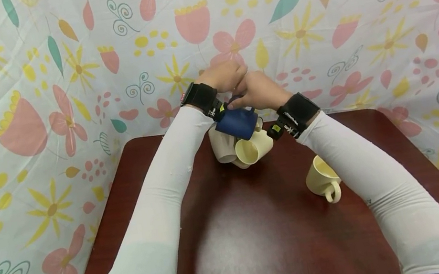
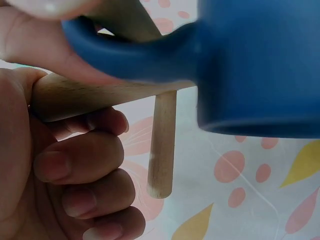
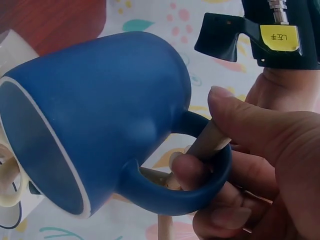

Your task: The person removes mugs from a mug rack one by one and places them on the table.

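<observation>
Near the back edge, a blue mug (image 1: 238, 124) hangs tilted, its white-rimmed mouth facing down and outward. My right hand (image 1: 262, 89) holds it by the handle (image 3: 175, 200), with thumb and fingers around the loop. A wooden peg (image 3: 207, 140) passes through that loop. In the left wrist view, a wooden rack with crossing pegs (image 2: 162, 150) shows behind the mug. My left hand (image 1: 221, 77) grips a thick wooden part (image 2: 75, 95) of it, fingers curled. Below the blue mug are a greyish mug (image 1: 223, 145) and a pale yellow mug (image 1: 263, 142), both tilted.
Another pale yellow mug (image 1: 318, 180) stands upright on the dark red-brown table (image 1: 272, 244), under my right forearm, handle toward me. A flower-printed cloth (image 1: 105, 78) hangs behind the table and along its left side.
</observation>
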### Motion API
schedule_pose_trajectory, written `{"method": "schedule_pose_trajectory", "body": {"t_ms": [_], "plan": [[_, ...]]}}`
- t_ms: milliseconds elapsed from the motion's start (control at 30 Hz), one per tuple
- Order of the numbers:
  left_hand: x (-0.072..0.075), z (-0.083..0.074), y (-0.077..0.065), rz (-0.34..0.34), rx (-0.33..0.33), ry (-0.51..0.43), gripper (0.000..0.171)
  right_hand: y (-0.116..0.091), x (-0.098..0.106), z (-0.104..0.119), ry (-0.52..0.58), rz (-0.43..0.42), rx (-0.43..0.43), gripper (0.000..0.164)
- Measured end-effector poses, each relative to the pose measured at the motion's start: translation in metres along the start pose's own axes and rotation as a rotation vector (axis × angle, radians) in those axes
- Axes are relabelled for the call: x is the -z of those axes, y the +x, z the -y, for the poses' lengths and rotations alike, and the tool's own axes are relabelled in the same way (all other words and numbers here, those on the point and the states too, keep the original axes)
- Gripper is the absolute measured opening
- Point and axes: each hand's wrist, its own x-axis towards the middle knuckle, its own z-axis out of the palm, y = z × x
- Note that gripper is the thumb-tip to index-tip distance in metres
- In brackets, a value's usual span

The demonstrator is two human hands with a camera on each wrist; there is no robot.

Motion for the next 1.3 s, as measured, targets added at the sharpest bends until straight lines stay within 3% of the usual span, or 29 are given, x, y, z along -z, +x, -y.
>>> {"method": "schedule_pose_trajectory", "body": {"t_ms": [300,667,1300], "plan": [[0.000,0.001,0.001,0.004,0.011,-0.028,0.041,-0.002,0.001,0.004,0.016,-0.019,-0.029,0.029],[0.000,0.000,0.000,-0.005,-0.002,-0.033,0.041,-0.006,0.000,0.010,-0.027,-0.045,0.010,0.012],[0.005,0.000,-0.005,0.056,-0.031,-0.088,0.048,-0.014,0.000,0.013,-0.027,-0.051,0.013,0.010]]}}
